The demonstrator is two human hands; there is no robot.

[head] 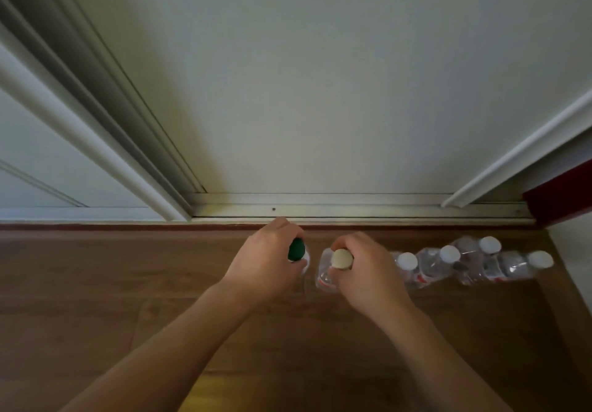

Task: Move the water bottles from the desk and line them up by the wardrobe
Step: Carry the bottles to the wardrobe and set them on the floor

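A brown wood floor [128,283] runs up to a white wardrobe [320,91], whose sliding door sits in a pale track [352,210] along the bottom. A dark red edge [557,194] shows at the far right.

The left hand [266,267] grips the green-cap bottle [296,249] near its top, fingers [282,224] curled round the neck. Most of that bottle is hidden under the hand. Just beside it, the right hand [368,270] grips the pale-cap bottle [326,274] the same way, its fingers [349,242] wrapped below the cap. Both bottles are upright, low over the floor close to the track; whether they touch the floor cannot be told.

To the right, four clear white-cap bottles [464,264] stand on the floor in an uneven row along the wardrobe. Their labels carry red print, too blurred to read.
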